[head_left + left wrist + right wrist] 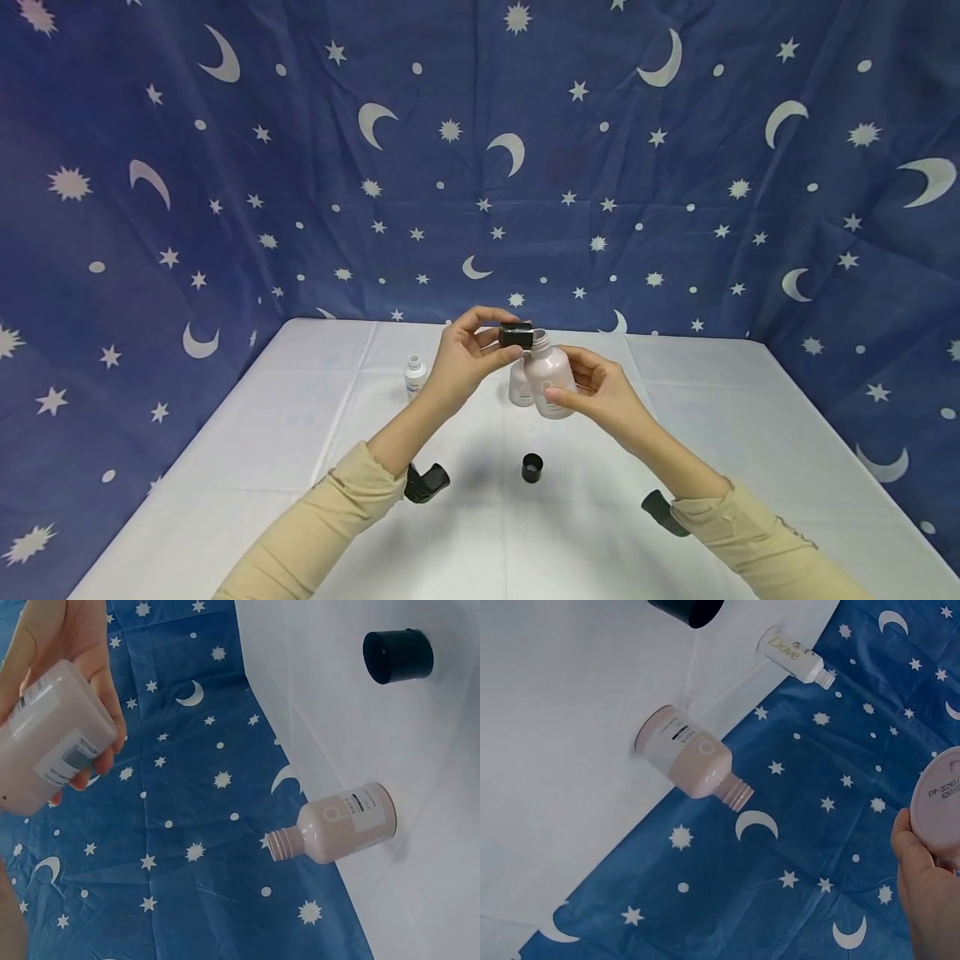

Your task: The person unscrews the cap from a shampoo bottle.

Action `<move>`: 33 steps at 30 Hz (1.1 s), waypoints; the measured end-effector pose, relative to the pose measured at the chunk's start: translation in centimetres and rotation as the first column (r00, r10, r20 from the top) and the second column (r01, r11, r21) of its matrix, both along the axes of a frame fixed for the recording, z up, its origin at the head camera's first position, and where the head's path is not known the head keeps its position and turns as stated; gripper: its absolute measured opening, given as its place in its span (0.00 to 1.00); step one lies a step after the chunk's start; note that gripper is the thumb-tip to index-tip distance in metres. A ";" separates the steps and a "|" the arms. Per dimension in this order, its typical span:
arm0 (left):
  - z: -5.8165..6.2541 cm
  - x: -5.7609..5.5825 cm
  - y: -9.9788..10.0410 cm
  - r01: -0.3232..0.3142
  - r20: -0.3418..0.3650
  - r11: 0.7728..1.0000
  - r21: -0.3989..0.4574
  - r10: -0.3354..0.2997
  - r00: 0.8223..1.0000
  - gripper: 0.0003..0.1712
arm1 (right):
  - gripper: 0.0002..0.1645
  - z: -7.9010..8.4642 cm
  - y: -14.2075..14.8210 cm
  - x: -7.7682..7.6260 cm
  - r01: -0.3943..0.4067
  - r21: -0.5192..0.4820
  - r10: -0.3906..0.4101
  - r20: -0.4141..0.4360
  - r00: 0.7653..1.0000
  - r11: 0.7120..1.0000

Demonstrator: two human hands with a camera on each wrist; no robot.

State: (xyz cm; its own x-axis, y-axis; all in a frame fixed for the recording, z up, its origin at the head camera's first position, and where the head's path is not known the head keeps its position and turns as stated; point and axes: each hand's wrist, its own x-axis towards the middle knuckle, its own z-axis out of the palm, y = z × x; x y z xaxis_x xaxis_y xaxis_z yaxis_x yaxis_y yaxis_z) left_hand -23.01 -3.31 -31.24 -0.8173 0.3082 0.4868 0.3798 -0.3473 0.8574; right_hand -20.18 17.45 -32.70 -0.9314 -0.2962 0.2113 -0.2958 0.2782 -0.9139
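Note:
My right hand (603,392) grips a pale pink bottle (551,383), its open threaded neck tilted toward the left hand. In the right wrist view, printed text shows on the base of this bottle (943,802). My left hand (468,354) pinches a black cap (516,335) between thumb and fingers, right at the bottle's mouth. Behind the held bottle, a second pink bottle (519,387) stands uncapped on the table; its bare threaded neck shows in the left wrist view (285,844). Another black cap (532,468) rests on the table below the hands.
A white uncapped Dove bottle (415,375) stands on the white-covered table (300,417), partly behind the left forearm. Black devices (426,483) show beside both wrists. A blue curtain (480,183) with moons and stars hangs behind and beside the table.

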 end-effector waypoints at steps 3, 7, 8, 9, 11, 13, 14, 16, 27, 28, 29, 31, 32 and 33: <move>0.1 0.2 0.1 -0.053 -0.001 0.999 0.004 0.053 0.999 0.18 | 0.34 0.0 0.2 0.0 0.009 0.009 -0.009 0.000 1.000 1.000; 0.1 0.2 0.1 -0.144 -0.018 0.989 -0.017 0.143 0.990 0.17 | 0.34 0.1 0.7 -0.2 0.018 0.022 -0.018 -0.007 1.000 1.000; 0.1 0.2 0.1 -0.156 -0.021 0.987 -0.027 0.155 0.988 0.18 | 0.34 0.1 0.9 -0.2 0.018 0.021 -0.017 -0.007 1.000 1.000; 0.1 0.3 0.1 -0.160 -0.022 0.986 -0.035 0.160 0.987 0.19 | 0.34 0.1 1.1 -0.2 0.017 0.022 -0.017 -0.008 1.000 1.000; -0.1 0.3 0.1 -0.142 -0.019 0.989 -0.046 0.141 0.990 0.20 | 0.33 0.0 1.4 -0.4 0.012 0.018 -0.012 -0.006 1.000 1.000; -0.2 0.4 0.0 -0.098 -0.003 0.994 -0.047 0.098 0.995 0.17 | 0.33 0.0 1.8 -0.5 0.007 0.017 -0.007 0.004 1.000 1.000; -0.3 0.5 0.0 -0.075 0.008 0.996 -0.042 0.075 0.997 0.16 | 0.33 -0.1 2.0 -0.6 0.008 0.024 -0.009 0.006 1.000 1.000; -0.4 0.7 0.0 -0.028 0.021 0.999 -0.039 0.029 0.999 0.18 | 0.32 -0.1 2.5 -0.8 0.010 0.037 -0.010 0.002 1.000 0.999; -0.6 1.0 0.8 0.105 0.048 0.962 -0.251 -0.096 0.994 0.26 | 0.31 -0.2 5.2 -1.8 0.042 0.167 -0.025 -0.100 0.995 0.985; -0.7 1.0 0.9 0.093 0.046 0.962 -0.257 -0.084 0.995 0.25 | 0.31 -0.2 5.4 -1.9 0.042 0.178 -0.022 -0.112 0.993 0.983; -0.8 1.0 0.9 0.080 0.044 0.962 -0.261 -0.071 0.997 0.25 | 0.31 -0.3 5.6 -2.0 0.040 0.185 -0.018 -0.120 0.993 0.982; -1.1 1.1 0.8 0.054 0.040 0.966 -0.255 -0.046 0.998 0.25 | 0.32 -0.5 6.1 -2.2 0.027 0.190 -0.002 -0.127 0.992 0.981; -1.3 1.1 0.8 0.044 0.041 0.967 -0.252 -0.035 0.999 0.25 | 0.32 -0.6 6.4 -2.3 0.016 0.188 0.008 -0.128 0.992 0.982; -1.4 1.2 0.7 0.033 0.044 0.967 -0.252 -0.023 0.999 0.24 | 0.32 -0.7 6.6 -2.5 0.008 0.186 0.016 -0.123 0.992 0.983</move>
